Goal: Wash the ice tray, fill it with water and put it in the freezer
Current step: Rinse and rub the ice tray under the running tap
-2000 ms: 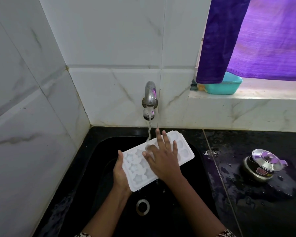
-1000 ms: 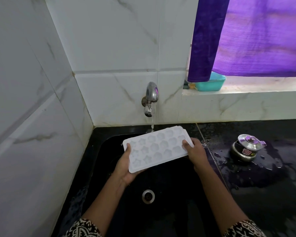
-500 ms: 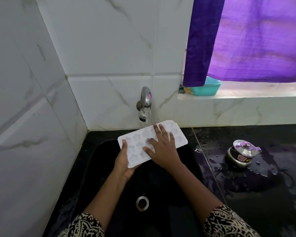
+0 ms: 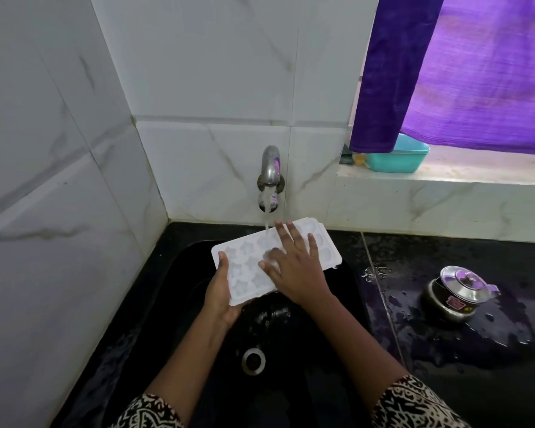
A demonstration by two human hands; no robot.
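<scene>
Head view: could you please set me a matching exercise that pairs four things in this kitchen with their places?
Things:
1. ice tray
2. teal tub
3. steel pot
4. drain

Places:
A. on the wet black counter
B. under the running tap
C. on the window ledge
D. in the bottom of the sink

Pairs: 1-B, 2-C, 3-A, 4-D

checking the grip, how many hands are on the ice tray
2. The left hand grips the ice tray by its left end; the right hand lies flat on top.
</scene>
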